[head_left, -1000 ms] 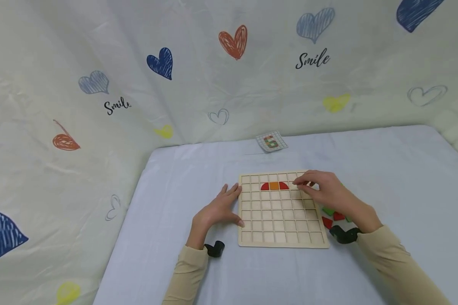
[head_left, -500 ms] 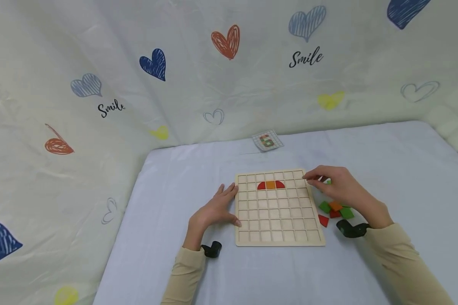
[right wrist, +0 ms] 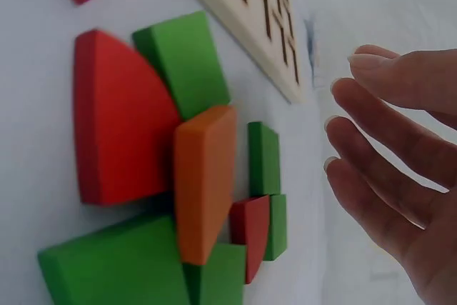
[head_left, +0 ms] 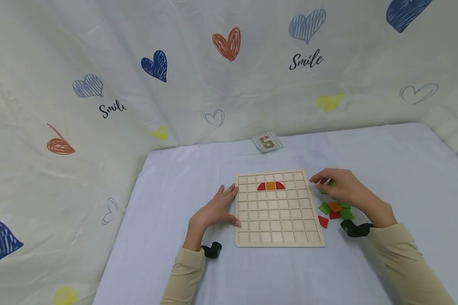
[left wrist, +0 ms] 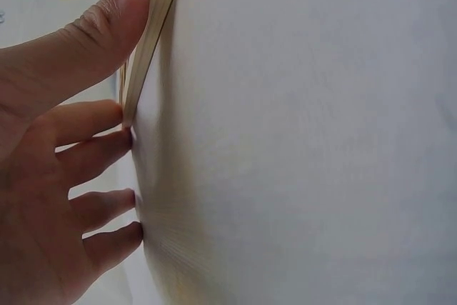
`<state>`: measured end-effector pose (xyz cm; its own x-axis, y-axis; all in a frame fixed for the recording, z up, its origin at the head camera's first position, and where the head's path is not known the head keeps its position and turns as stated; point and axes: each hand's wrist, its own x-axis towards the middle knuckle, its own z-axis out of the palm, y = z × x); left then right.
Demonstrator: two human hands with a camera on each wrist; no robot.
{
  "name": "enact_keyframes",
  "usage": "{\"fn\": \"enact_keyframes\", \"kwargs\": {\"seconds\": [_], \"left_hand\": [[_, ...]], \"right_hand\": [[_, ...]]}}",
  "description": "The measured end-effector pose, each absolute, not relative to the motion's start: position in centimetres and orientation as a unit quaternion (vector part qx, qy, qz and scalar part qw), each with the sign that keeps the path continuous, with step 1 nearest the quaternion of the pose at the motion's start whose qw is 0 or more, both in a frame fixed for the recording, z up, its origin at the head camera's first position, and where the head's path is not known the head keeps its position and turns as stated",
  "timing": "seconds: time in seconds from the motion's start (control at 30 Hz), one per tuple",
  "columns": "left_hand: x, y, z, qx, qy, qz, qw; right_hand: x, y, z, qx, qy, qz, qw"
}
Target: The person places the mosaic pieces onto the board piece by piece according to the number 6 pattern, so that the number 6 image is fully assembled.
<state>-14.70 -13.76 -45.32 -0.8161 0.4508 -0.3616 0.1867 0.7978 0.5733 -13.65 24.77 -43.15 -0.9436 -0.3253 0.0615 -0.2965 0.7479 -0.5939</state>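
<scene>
A wooden grid board lies on the white-covered table. In its upper part, a row is formed by an orange square tile between two red rounded tiles. My left hand spreads its fingers along the board's left edge, with thumb and fingertips touching it. Just past the upper right edge hovers my right hand, over loose tiles. In the right wrist view its fingers are loosely bent and hold nothing. Below them lie an orange tile, a red rounded tile and several green tiles.
A small card with a coloured pattern on a grid lies at the table's back edge. Behind it hangs a pale cloth printed with hearts. A red tile sits close by the board's right edge.
My right hand has moved right, from over the board's upper right cells to beyond its edge, and its fingers have loosened. The left hand stays at the board's left edge.
</scene>
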Motion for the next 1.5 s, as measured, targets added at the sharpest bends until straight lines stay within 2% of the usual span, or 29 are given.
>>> {"fn": "enact_keyframes", "kwargs": {"seconds": [0.2,1.1,1.5], "left_hand": [[-14.6,-13.7,-45.2,0.172,0.914,0.269,0.251],[-14.6,-13.7,-45.0,0.171,0.915,0.266,0.250],[-14.6,-13.7,-45.0,0.175,0.916,0.265,0.246]], "right_hand": [[-14.0,25.3,-43.9,-0.144,0.936,-0.317,0.046],[-14.9,25.8,-45.3,-0.105,0.957,-0.259,0.083],[-14.7,25.7,-44.8,-0.130,0.947,-0.285,0.073]]}}
